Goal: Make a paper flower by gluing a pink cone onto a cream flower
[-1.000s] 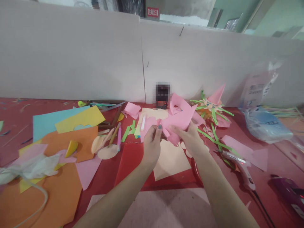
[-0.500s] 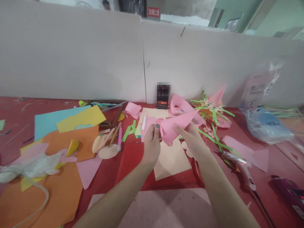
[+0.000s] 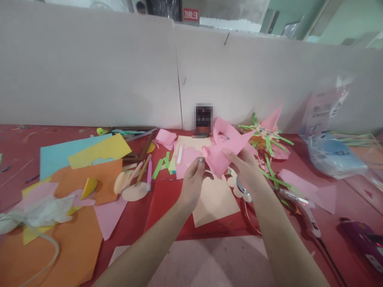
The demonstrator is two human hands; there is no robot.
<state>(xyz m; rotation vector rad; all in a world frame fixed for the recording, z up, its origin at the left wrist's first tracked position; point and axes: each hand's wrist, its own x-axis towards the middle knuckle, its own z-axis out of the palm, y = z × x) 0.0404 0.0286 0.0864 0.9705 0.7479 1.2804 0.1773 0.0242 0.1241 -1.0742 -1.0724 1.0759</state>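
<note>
While our right hand (image 3: 247, 166) gripped the pink paper cone (image 3: 218, 160) just right of the frame's centre, seemingly to keep it rolled, our left hand (image 3: 193, 180) met its wide end, pinching or not we couldn't tell; its long axis slanted, tip toward upper right.

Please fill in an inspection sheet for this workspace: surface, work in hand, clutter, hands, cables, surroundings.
Surface: red tabletop, strewn with paper; a beige sheet lies under the work.
Work in hand: pink paper cone, point toward the right.
Clutter: orange sheet, yellow sheet and green strips to the left; glue gun and plastic bag to the right.
Hands: right hand grips the cone; left hand is at its other end, grip unclear.
Cables: black cord from the glue gun; pale cable over the orange sheet.
Surroundings: white partition behind; red sign above it.
</note>
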